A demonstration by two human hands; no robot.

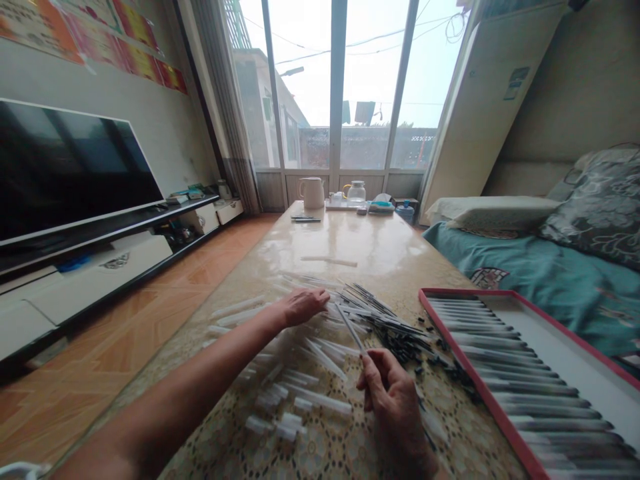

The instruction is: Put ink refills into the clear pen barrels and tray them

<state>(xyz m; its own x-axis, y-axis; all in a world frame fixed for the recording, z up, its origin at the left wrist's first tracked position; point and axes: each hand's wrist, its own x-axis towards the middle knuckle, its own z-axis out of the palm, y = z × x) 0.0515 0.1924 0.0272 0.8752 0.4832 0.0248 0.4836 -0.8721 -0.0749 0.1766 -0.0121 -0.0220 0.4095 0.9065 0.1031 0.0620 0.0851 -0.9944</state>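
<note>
My right hand (pixel 393 393) is closed around the lower end of a slim grey pen (pixel 351 330), which points up and to the left. My left hand (pixel 306 305) reaches across the pile of clear plastic tubes (pixel 320 398), its fingers drawn together at the pile's far side; whatever they pinch, if anything, is hidden. Just right of the fingertips lies a bundle of thin dark refills (pixel 373 303). Small black caps (pixel 400 347) are heaped beyond my right hand. To the right, a red-rimmed box (pixel 510 437) holds a row of pens with black ends.
A patterned cover lies over the long table (pixel 270 257). At its far end stand a beige kettle (pixel 313 193), a glass pitcher (pixel 356 193) and a tissue pack (pixel 381 204). A bed or sofa (pixel 530 267) borders the right side, a television cabinet (pixel 120 260) the left.
</note>
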